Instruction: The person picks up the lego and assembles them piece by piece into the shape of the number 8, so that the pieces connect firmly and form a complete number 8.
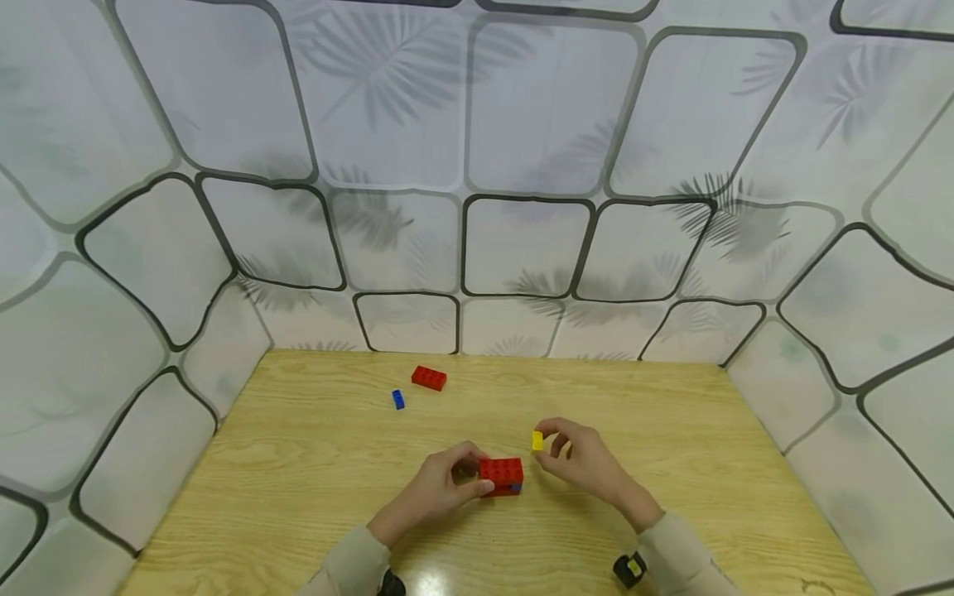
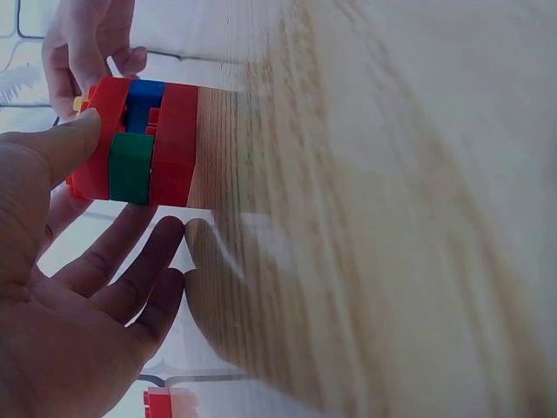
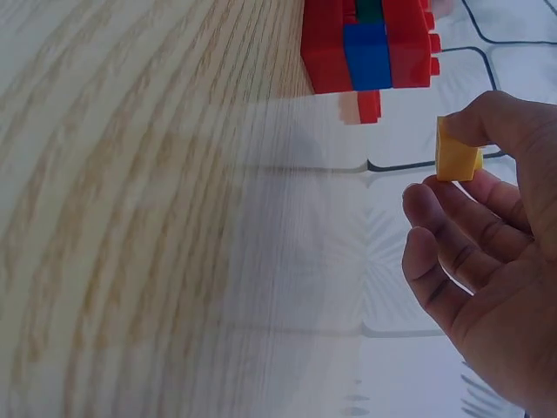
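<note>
My left hand point(image 1: 440, 484) grips the left end of a small stack of toy building bricks point(image 1: 503, 473) on the table, thumb at the near side. In the left wrist view, the stack has a red brick point(image 2: 178, 144) at the bottom, a green brick point(image 2: 130, 167) and a blue brick point(image 2: 146, 92) between, and another red one on top with studs. Just right of the stack, my right hand point(image 1: 585, 457) pinches a yellow brick point(image 1: 537, 441) between thumb and fingertips, raised off the table. The right wrist view shows the yellow brick point(image 3: 457, 155) apart from the stack.
Farther back on the wooden table point(image 1: 313, 463) lie a loose red brick point(image 1: 429, 378) and a small blue brick point(image 1: 398, 400). Patterned cloth walls point(image 1: 402, 240) enclose the table at the back and both sides.
</note>
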Demonstrator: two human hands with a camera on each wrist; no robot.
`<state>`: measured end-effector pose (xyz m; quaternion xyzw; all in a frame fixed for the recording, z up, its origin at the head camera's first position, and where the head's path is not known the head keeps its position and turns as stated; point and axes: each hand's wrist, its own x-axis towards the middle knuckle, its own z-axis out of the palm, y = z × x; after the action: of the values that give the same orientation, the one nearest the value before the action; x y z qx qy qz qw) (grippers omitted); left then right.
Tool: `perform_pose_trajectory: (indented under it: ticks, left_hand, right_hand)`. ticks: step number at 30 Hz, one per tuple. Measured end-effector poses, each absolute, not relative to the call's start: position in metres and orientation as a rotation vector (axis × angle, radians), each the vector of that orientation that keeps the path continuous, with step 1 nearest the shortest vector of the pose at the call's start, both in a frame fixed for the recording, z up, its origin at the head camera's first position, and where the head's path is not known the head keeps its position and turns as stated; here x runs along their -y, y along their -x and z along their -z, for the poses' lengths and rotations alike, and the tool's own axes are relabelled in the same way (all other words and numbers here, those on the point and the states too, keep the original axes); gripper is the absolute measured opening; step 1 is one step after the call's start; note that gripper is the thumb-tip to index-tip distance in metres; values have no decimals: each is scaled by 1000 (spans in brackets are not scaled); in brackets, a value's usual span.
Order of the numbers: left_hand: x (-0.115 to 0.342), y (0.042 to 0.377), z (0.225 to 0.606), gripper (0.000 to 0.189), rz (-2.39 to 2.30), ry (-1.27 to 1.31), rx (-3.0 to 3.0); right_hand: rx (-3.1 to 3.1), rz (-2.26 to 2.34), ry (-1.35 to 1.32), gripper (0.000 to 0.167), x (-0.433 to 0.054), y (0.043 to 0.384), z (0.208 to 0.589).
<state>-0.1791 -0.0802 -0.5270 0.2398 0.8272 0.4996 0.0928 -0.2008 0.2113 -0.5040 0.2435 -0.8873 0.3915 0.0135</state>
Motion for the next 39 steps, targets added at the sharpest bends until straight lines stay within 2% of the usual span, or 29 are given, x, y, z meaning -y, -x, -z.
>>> perform_pose_trajectory:
  ticks: [39]
  left_hand:
    - [80, 178, 525, 25, -1488, -740, -2462]
  right_hand:
    - [2762, -1317, -941, 33, -194, 189, 496]
